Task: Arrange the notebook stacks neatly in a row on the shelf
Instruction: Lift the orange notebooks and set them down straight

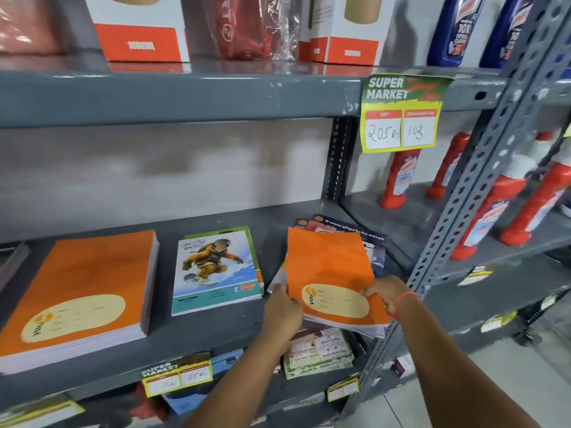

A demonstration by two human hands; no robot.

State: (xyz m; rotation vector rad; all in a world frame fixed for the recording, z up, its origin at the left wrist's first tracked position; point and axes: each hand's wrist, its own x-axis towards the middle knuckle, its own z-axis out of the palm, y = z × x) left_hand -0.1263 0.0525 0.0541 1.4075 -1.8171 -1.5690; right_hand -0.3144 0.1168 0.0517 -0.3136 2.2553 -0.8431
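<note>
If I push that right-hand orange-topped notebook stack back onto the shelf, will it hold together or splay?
Likely to splay: the orange-topped stack is already fanned, with covers poking out at back and left. Probably floppy, since the thin books overhang the shelf edge. Squaring it between left hand and right hand first seems safer.

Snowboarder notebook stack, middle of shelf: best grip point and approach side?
Judging by its pose, take the snowboarder notebook stack at its near short edge, from the shelf front, one hand per front corner. It lies flat with open shelf on both sides, and the near edge sits toward the shelf lip.
</note>
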